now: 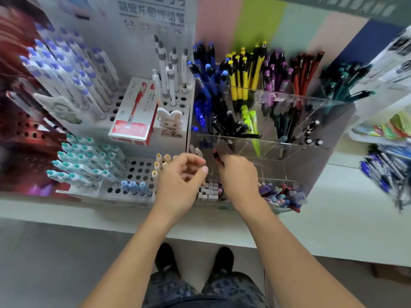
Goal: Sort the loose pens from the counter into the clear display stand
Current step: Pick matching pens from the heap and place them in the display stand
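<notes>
A: What fills the view, biggest first?

B: A white counter runs across it. On it stands a clear stand with tiered compartments. The back row holds upright pens sorted by colour: blue, yellow, purple, red and dark green. To its left sit white racks with holes, holding rows of capped pens, and a red and white box lies on them.

A: Where are the loose pens?

B: A blurred pile of blue pens lies on the counter at the far right, well apart from both hands.

A: And the hands?

B: They are close together but not touching, at the stand's front left corner. The left hand has loosely curled fingers and seems to hold nothing. The right hand grips a dark pen with a red tip, which sticks up out of the fist just beside the front wall of the stand.

A: How would such a pen handle?

B: Probably light, stiff and smooth, so it could slip. A pinch at mid-barrel seems the best hold, leaving one end free to drop into a compartment. Which compartment it is meant for cannot be told.
</notes>
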Action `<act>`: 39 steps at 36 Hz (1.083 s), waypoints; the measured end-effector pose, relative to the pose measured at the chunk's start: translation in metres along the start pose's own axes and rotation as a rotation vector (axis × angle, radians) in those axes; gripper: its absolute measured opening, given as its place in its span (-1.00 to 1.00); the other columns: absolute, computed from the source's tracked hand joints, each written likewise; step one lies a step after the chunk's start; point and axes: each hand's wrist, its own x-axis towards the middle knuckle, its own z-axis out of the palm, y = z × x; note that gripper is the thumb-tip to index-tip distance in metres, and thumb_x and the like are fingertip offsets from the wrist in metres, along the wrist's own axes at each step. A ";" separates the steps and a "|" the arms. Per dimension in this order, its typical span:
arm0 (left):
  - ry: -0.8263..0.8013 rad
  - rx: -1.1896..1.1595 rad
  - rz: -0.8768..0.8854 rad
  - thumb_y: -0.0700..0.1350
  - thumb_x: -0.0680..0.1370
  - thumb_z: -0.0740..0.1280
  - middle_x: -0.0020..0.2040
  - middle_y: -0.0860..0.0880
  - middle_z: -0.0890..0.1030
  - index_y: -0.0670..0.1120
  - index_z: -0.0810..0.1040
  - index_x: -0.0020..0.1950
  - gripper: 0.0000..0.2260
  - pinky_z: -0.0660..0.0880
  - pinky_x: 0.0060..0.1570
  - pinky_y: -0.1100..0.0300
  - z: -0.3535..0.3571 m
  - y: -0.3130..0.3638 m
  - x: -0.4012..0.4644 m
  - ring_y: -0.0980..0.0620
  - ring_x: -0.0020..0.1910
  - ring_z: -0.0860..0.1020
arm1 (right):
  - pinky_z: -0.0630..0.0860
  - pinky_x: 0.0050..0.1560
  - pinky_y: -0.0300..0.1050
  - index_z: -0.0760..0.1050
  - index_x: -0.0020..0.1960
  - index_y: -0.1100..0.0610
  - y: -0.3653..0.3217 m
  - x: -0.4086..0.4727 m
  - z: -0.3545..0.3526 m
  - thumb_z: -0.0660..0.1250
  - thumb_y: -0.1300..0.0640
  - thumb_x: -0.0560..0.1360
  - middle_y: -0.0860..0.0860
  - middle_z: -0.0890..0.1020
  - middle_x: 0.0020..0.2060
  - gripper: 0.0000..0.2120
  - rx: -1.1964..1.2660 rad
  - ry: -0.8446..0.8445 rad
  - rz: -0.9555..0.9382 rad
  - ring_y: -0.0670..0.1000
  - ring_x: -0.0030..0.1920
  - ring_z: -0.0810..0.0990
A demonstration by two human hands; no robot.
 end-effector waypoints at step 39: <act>-0.362 0.229 -0.467 0.00 0.59 0.40 0.09 -0.11 0.61 -0.11 0.52 0.25 -0.70 0.63 -0.12 0.08 0.590 -0.028 -0.077 -0.06 0.02 0.66 | 0.66 -0.13 0.30 0.52 -0.28 0.28 0.594 -0.141 -0.142 0.42 0.13 0.46 0.27 0.67 -0.29 -0.76 0.736 0.095 0.888 0.25 -0.29 0.69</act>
